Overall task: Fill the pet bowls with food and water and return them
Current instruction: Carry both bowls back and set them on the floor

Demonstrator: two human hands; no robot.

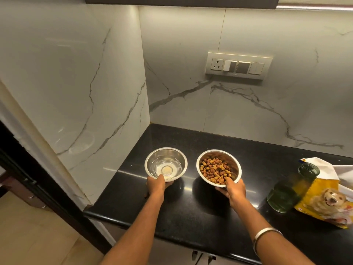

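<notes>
Two steel pet bowls are over the black counter (191, 213). The left bowl (165, 159) holds clear water; my left hand (156, 185) grips its near rim, thumb over the edge. The right bowl (234, 165) is filled with brown and yellow kibble (214, 170). My right hand (236, 191) holds that bowl at its near rim, thumb inside, fingers underneath. The kibble bowl is tilted toward me. I cannot tell whether either bowl is lifted off the counter.
A dark green glass bottle (292, 188) stands at the counter's right, next to a yellow dog-food bag (328, 199) with its top open. Marble walls close the left and back; a switch panel (238, 65) is on the back wall. The floor lies to the lower left.
</notes>
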